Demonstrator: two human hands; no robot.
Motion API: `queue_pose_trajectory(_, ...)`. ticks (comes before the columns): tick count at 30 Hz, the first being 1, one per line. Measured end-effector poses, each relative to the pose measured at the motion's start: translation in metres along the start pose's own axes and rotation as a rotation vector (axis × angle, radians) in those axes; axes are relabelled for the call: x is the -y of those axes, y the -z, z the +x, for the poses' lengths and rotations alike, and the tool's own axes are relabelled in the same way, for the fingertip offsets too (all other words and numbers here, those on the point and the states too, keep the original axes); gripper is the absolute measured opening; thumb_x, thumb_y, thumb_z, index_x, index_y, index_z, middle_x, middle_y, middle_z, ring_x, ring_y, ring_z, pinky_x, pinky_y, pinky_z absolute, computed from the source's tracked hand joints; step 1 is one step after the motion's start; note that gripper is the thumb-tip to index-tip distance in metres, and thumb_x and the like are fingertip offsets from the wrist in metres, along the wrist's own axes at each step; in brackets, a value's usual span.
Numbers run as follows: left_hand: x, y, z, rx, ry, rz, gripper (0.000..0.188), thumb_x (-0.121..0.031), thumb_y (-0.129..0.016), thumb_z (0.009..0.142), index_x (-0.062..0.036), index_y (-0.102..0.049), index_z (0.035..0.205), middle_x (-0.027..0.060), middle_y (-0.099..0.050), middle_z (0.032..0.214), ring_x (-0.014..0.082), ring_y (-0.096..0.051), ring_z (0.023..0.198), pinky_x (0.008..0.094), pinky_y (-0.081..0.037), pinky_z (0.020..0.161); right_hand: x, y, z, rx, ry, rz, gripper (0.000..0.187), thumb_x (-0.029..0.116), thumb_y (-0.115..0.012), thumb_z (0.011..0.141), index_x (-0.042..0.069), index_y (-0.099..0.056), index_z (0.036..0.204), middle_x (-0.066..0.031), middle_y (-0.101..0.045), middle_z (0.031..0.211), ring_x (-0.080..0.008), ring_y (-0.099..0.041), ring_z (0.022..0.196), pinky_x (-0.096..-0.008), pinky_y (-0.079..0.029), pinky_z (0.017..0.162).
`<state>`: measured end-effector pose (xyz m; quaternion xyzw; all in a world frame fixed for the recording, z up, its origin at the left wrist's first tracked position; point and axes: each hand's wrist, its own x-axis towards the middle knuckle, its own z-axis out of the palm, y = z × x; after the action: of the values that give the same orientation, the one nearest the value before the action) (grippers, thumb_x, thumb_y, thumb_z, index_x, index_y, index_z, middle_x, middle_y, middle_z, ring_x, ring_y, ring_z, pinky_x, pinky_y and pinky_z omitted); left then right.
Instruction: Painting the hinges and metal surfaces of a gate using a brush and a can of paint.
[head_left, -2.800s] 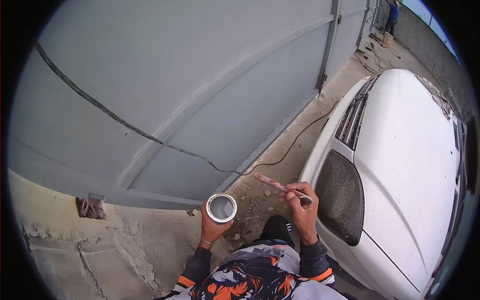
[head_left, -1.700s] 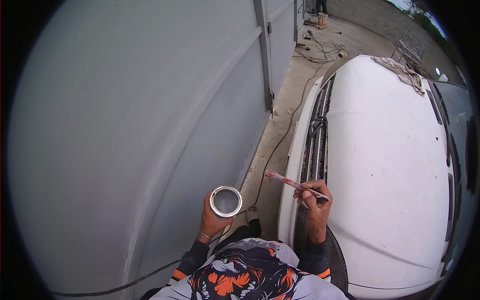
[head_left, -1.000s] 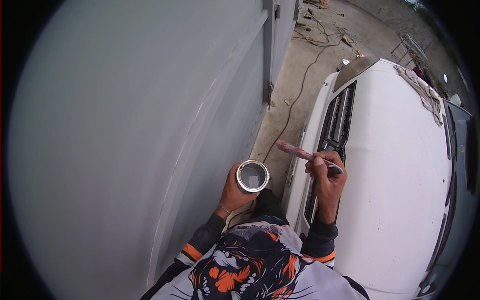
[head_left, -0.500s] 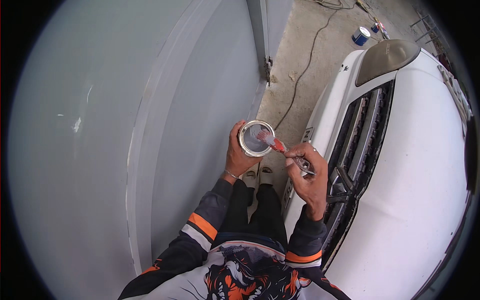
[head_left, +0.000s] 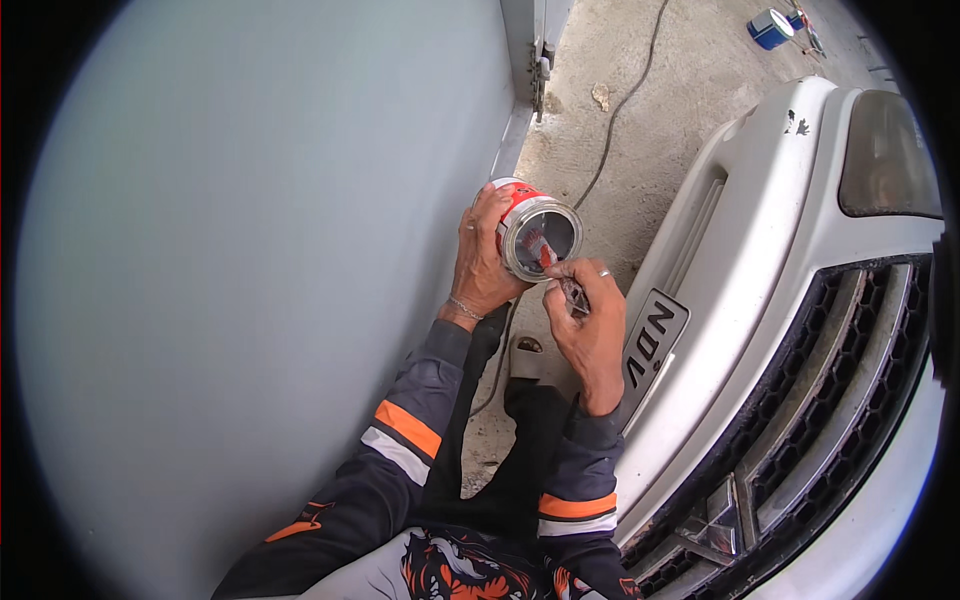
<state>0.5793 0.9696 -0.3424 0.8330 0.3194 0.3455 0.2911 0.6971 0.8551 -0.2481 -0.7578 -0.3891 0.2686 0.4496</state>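
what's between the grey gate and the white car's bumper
In the head view, both hands: the left hand holds a small paint can, the right hand dips a brush into it. Below lies bare concrete ground with a black cable.

A broad, smooth grey gate panel (head_left: 250, 280) fills the whole left side, its vertical edge and hinge (head_left: 539, 75) standing far off near the top. A strip of rough concrete ground (head_left: 640, 130) runs beside it, with a thin dark cable (head_left: 625, 110) trailing across. On the right sits the front of a white car (head_left: 790, 330), its grille and headlamp showing. A small blue can (head_left: 769, 27) stands far away. Even daylight falls over everything.
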Motion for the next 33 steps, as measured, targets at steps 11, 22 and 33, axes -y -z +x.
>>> queue_pose_trajectory(11,0.067,-0.039,0.007,-0.012,-0.005,0.039,0.103,-0.025,-0.095,0.068,-0.0093,-0.032,0.148,0.0151,-0.048,0.148,0.0427,-0.040,0.143,0.0533,-0.034,0.119,-0.071,-0.044,0.055,0.049,0.023,-0.006,0.014,0.004,-0.068,0.084,0.005,-0.069,0.097,-0.0137,-0.066,0.093,-0.0313,-0.066,0.082,-0.0377,-0.052,0.075)
queue_pose_trajectory(22,0.107,-0.080,0.033,-0.037,0.234,-0.155,0.110,-0.018,-0.093,0.058,-0.0101,-0.031,0.148,0.0170,-0.052,0.140,0.0392,-0.051,0.130,0.0485,-0.044,0.110,-0.099,-0.036,0.081,-0.076,-0.014,0.192,0.023,0.001,-0.065,0.086,0.002,-0.073,0.107,-0.0083,-0.068,0.093,-0.0144,-0.064,0.081,-0.0275,-0.049,0.076)
queue_pose_trajectory(33,0.144,-0.096,0.067,0.062,0.370,-0.128,0.101,-0.020,-0.092,0.061,-0.0058,-0.034,0.144,0.0155,-0.057,0.135,0.0301,-0.059,0.127,0.0404,-0.049,0.106,-0.133,-0.066,0.116,-0.269,-0.105,0.517,0.027,0.023,-0.068,0.100,-0.001,-0.075,0.111,-0.0094,-0.075,0.087,-0.0114,-0.069,0.071,-0.0217,-0.044,0.052)
